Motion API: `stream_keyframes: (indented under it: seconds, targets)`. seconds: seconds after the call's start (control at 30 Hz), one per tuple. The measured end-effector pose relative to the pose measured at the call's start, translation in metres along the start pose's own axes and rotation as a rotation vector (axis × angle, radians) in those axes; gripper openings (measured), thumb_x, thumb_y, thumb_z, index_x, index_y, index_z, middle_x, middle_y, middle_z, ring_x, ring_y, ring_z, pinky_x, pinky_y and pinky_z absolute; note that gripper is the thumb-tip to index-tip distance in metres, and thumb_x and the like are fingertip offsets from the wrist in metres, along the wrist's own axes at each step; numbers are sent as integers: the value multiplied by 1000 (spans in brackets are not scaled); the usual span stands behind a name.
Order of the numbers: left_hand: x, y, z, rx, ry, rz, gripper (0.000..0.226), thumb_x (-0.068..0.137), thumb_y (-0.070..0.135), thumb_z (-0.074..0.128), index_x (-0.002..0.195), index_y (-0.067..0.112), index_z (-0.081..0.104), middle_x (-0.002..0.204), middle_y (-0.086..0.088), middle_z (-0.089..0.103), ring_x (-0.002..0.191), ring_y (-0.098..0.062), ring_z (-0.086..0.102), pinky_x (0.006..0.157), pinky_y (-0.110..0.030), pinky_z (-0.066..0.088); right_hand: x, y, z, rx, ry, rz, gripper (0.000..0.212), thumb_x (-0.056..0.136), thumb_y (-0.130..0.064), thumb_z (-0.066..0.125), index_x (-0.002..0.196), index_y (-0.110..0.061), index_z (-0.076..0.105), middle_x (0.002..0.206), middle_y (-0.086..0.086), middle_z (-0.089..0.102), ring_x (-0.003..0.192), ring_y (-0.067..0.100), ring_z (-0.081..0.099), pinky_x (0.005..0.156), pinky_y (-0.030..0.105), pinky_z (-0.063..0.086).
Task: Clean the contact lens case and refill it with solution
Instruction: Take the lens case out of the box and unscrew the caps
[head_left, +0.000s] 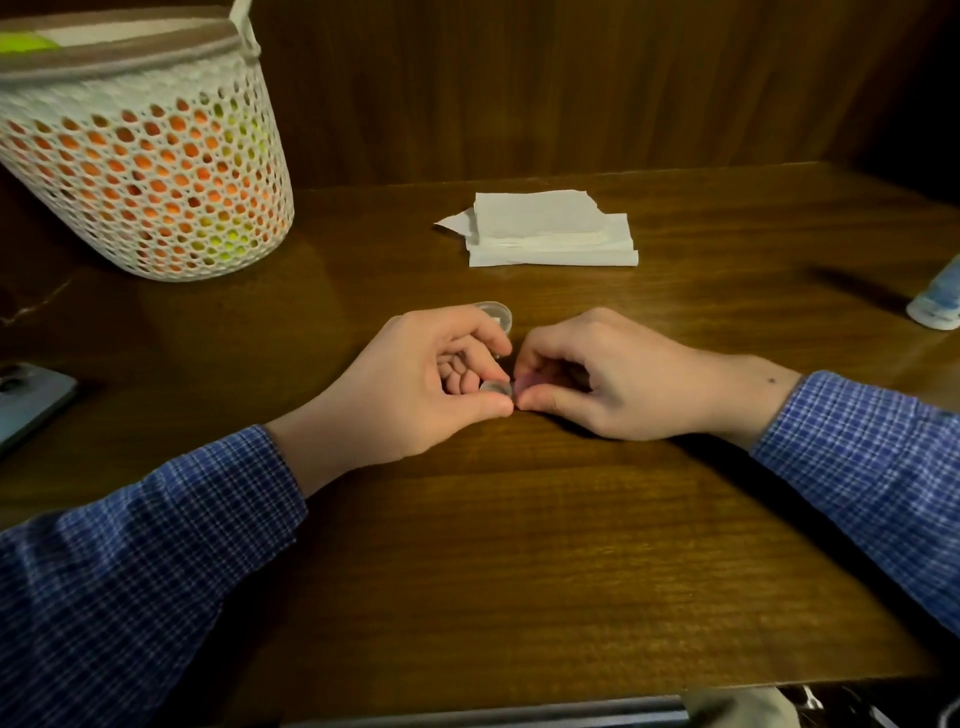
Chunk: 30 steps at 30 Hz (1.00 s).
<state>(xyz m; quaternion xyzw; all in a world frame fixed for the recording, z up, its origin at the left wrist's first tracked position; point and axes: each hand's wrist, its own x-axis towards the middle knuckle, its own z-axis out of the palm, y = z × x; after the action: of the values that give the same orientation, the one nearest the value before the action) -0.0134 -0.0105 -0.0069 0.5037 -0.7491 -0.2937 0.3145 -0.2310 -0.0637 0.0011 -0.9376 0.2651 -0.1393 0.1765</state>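
A: Two hands meet at the middle of a wooden table (519, 545), both arms in blue checked sleeves. What is the left hand (415, 384) doing?

B: Its thumb and forefinger pinch a small clear round piece, the lens case (494, 387), held low over the wood. The other fingers curl loosely behind it.

A: And the right hand (597, 379)?

B: Fingers curled in tight, thumb and fingertips closing on a pinkish part (524, 383) right beside the clear piece. Whether that is a cap or the other half of the case, I cannot tell; the fingers cover most of it.

A: Anything behind the hands?

B: A clear round lid (496, 313) lies on the table just past the left knuckles. Farther back sits a stack of white paper napkins (550, 234).

A: The solution?

B: A white bottle (937, 306) lies at the right edge of the table, well apart from the hands and partly out of sight.

A: The rest?

B: A white mesh basket (150, 171) with orange and green showing through stands at the back left. A dark phone (31, 400) rests at the left edge.
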Motion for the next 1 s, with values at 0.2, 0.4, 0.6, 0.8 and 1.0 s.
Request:
stream_keyframes:
  seconds: [0.2,0.4,0.6,0.8,1.0]
  targets:
    - [0,0,-1,74,4,20,43,78,25,87,116,24,67,94,14,75,85,-8,74,78,-28,62,3,6,-6,26,-89,-20,29,95,-46,57,104,-22,70,90,-8,72,77,9,66,68,29,52]
    - [1,0,-1,85,9,21,47,76,28,88,117,24,66,95,16,75,82,-5,73,76,-21,60,-1,6,-2,5,6,-6,34,94,-52,59,107,-24,72,92,-11,70,78,4,61,64,17,48]
    - [-1,0,-1,40,7,10,46,77,27,88,117,25,65,94,17,75,80,-9,73,71,-20,59,-5,3,5,134,162,64,42,85,-44,76,120,-24,65,94,-15,67,82,2,64,66,14,52]
    - [-2,2,0,-10,8,-7,45,78,22,88,116,25,65,93,14,76,79,-17,72,72,-30,62,-7,-3,3,268,145,96,44,84,-25,82,121,-26,58,94,-10,73,85,7,70,70,15,55]
    - [-2,3,0,-9,15,-20,46,77,20,88,117,23,66,91,9,77,79,-15,72,72,-32,63,-9,-3,3,227,189,157,45,82,-37,83,119,-23,64,94,-13,69,85,3,67,68,14,54]
